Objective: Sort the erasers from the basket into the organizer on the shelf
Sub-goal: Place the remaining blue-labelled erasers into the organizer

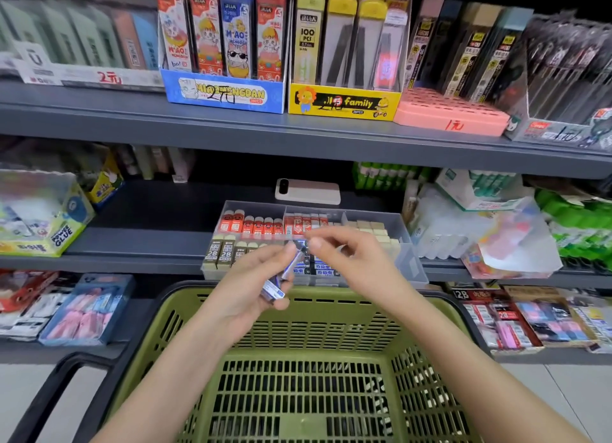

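Basket (pixel 364 326) 1 | organizer (pixel 409 263) 1 | left hand (pixel 246 290) grips blue erasers (pixel 276 288) | right hand (pixel 351 258): cannot tell

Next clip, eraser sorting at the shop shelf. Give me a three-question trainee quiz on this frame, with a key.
1. Choose one: where are the blue-and-white erasers? A, gripped in the left hand; B, on the floor tiles; C, on the top shelf.
2. True or false: a phone lies on the middle shelf behind the clear organizer.
3. Fill in: the basket below the hands is ____ in colour.

Key: 1 A. 2 true. 3 green.
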`<state>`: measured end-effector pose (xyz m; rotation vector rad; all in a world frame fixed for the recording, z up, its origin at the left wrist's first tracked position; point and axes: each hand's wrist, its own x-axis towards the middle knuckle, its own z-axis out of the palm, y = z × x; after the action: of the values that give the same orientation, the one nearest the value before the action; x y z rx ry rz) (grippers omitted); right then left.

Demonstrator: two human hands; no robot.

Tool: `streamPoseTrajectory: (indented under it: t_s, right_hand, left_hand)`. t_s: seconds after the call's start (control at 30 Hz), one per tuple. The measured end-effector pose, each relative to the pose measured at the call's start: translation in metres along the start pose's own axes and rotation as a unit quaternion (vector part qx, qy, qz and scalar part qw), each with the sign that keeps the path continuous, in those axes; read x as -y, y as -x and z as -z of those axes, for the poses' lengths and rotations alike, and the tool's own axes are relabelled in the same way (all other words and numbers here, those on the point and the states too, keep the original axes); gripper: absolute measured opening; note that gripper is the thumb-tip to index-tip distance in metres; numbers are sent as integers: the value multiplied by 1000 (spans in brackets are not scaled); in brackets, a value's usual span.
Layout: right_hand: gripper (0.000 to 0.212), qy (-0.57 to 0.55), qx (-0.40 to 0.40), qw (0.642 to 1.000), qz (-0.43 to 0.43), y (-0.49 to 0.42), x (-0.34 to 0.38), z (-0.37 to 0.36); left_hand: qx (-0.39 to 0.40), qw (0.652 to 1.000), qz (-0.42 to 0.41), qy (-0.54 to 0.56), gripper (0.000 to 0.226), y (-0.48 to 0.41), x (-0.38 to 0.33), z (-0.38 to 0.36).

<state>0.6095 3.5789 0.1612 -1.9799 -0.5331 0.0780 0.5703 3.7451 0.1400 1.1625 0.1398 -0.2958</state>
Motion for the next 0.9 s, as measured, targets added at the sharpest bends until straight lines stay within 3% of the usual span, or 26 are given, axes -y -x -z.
streamPoseTrajectory:
  t_s: [0.13, 0.33, 0.43, 0.6, 0.7, 0.8, 0.9]
  right_hand:
    - [8, -60, -31, 997, -29, 6, 11, -10]
    - [34, -284, -18, 951, -118, 4, 9, -3]
    - [28, -335, -13, 933, -132, -1, 9, -1]
    - [17, -329, -33, 937, -108, -8, 5, 6]
    - [21, -237, -89, 961, -112, -18, -5, 22]
    - [13, -43, -36, 990, -130, -26, -24, 31]
    - [10, 117, 15, 984, -136, -35, -35, 24]
  left_hand:
    - [-19, 1000, 7, 20, 51, -2, 0, -10]
    - [-31, 999, 17, 31, 47, -5, -4, -29]
    - [-30, 999, 18, 23, 45, -9, -8, -32]
    - [-52, 998, 40, 4, 45, -11, -15, -29]
    - [-67, 993, 38, 90, 33, -4, -19, -11]
    - [-71, 980, 42, 183, 28, 3, -21, 7]
    - [-75, 977, 50, 192, 20, 6, -20, 12]
